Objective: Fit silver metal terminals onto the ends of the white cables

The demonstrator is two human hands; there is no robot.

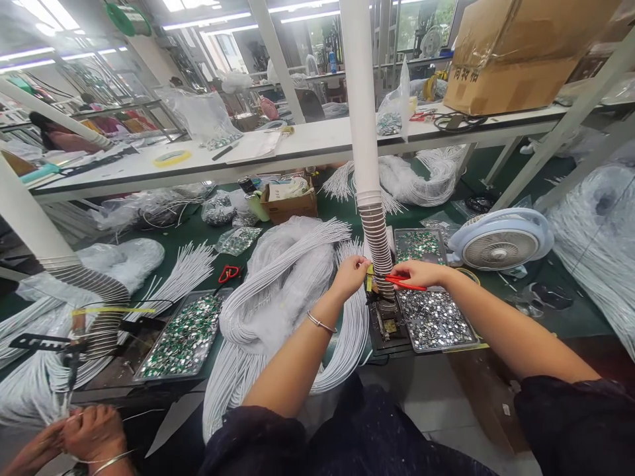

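Observation:
In the head view, red-handled pliers point(407, 283) are in my right hand point(415, 272), their tip pointing left toward my other hand. My left hand point(353, 272) is closed in a pinch just left of the tool tip; what it holds is too small to make out. Both hands are in front of a ribbed hose point(376, 231) above a small dark fixture point(389, 327). A tray of silvery metal parts point(436, 320) lies right of the fixture. Bundles of white wires point(297, 264) lie beneath and beside my left forearm.
A blue-grey fan point(501, 246) stands at the right. Behind the silvery parts is a tray of green and silver parts point(421, 246); another such tray point(183, 334) lies left. A co-worker's hands point(94, 433) are at the lower left. A white shelf point(307, 135) crosses behind.

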